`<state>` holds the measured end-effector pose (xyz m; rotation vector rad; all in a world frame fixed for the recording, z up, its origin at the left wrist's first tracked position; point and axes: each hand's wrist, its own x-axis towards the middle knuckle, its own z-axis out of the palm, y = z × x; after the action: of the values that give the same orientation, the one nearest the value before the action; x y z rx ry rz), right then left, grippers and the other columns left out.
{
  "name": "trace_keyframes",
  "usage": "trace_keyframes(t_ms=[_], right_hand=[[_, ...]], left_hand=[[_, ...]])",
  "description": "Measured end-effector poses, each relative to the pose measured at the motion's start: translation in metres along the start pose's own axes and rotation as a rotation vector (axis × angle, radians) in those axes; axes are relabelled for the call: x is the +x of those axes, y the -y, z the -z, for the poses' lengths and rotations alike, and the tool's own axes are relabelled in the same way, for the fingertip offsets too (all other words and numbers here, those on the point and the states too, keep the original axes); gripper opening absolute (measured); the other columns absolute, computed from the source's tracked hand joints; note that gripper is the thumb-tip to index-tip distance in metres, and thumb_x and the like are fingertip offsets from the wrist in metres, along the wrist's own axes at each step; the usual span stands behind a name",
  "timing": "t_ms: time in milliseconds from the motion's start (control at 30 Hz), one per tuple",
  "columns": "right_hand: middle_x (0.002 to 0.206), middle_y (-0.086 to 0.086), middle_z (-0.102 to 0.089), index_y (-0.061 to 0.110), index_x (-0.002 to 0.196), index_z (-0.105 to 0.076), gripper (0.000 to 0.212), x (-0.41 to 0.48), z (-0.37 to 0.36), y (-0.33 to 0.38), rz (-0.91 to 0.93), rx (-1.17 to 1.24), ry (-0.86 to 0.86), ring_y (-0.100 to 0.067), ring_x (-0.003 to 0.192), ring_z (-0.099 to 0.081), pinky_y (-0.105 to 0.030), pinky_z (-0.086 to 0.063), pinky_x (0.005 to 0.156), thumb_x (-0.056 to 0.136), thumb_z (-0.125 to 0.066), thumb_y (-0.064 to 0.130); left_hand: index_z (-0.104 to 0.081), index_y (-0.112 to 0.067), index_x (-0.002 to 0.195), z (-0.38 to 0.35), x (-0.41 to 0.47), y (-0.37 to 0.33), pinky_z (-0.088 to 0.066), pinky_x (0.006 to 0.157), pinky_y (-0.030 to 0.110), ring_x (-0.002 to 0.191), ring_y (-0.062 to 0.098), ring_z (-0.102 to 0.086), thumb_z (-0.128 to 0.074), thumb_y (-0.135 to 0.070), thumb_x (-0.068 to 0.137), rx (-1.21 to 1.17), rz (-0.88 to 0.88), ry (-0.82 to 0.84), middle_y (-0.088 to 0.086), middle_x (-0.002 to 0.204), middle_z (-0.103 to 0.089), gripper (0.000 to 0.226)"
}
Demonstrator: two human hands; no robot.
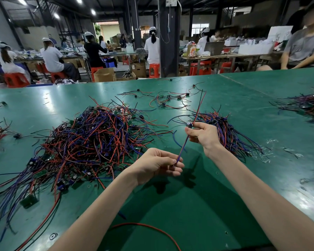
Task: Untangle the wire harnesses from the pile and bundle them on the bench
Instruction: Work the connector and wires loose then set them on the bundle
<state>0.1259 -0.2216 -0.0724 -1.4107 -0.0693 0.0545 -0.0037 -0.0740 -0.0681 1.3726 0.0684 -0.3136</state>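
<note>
Above the green bench, the left hand pinched one end of a red-and-blue wire harness while the right hand gripped it by its small connector, the wires stretched straight between them. A tangled pile lay to the left and a sorted bundle just behind the right hand.

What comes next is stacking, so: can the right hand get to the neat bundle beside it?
Probably yes: the right hand holds the harness just in front of the neat bundle, with nothing between them.
</note>
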Motion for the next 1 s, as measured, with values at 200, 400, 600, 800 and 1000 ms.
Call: trace_keyframes(t_ms=[200,400,600,800,1000], right_hand=[[0.074,-0.006,-0.060,0.005,0.106,-0.058,0.037,0.003,0.004,-0.001,-0.059,0.077,-0.011,-0.014,0.056,-0.056,-0.019,-0.051,0.047,0.074,-0.075,0.000],[0.064,-0.007,-0.064,-0.003,0.113,-0.058,0.041,0.005,0.003,-0.001,-0.178,0.222,0.011,-0.007,0.041,-0.055,-0.019,-0.049,0.045,0.075,-0.073,-0.003],[0.050,-0.004,-0.063,0.001,0.081,-0.059,0.008,0.002,-0.002,-0.001,-0.338,0.395,0.067,-0.007,0.037,-0.054,-0.016,-0.047,0.040,0.082,-0.066,-0.002],[0.055,-0.011,-0.060,-0.007,0.055,-0.062,0.034,-0.008,-0.007,0.001,-0.632,0.668,0.143,-0.008,0.033,-0.052,-0.015,-0.046,0.037,0.087,-0.060,0.004],[0.061,-0.016,-0.060,-0.009,0.071,-0.058,0.012,-0.016,-0.012,0.008,-0.681,0.765,0.175,-0.010,0.033,-0.051,-0.016,-0.045,0.036,0.076,-0.063,0.000]], left_hand=[[-0.065,0.004,0.094,0.001,0.002,0.002,-0.053,0.053,0.020,0.053,0.010,-0.060,-0.045,0.006,0.094,0.036,0.001,-0.008,0.004,0.066,-0.066,0.020],[-0.062,-0.001,0.086,0.000,0.004,0.004,-0.045,0.047,0.017,0.047,0.007,-0.050,-0.048,-0.009,0.097,0.022,-0.060,-0.073,-0.002,0.055,-0.054,0.019],[-0.060,-0.002,0.088,-0.002,0.001,-0.002,-0.051,0.054,0.018,0.051,0.007,-0.057,-0.050,-0.006,0.094,0.022,-0.263,-0.033,0.000,0.061,-0.061,0.012],[-0.058,-0.004,0.087,0.000,0.001,-0.001,-0.051,0.056,0.021,0.055,0.012,-0.059,-0.059,-0.014,0.081,0.025,-0.452,-0.072,0.003,0.063,-0.063,0.012],[-0.055,-0.004,0.089,0.002,0.002,0.000,-0.051,0.056,0.021,0.055,0.012,-0.058,-0.057,-0.012,0.082,0.038,-0.541,-0.111,0.002,0.063,-0.062,0.010]])
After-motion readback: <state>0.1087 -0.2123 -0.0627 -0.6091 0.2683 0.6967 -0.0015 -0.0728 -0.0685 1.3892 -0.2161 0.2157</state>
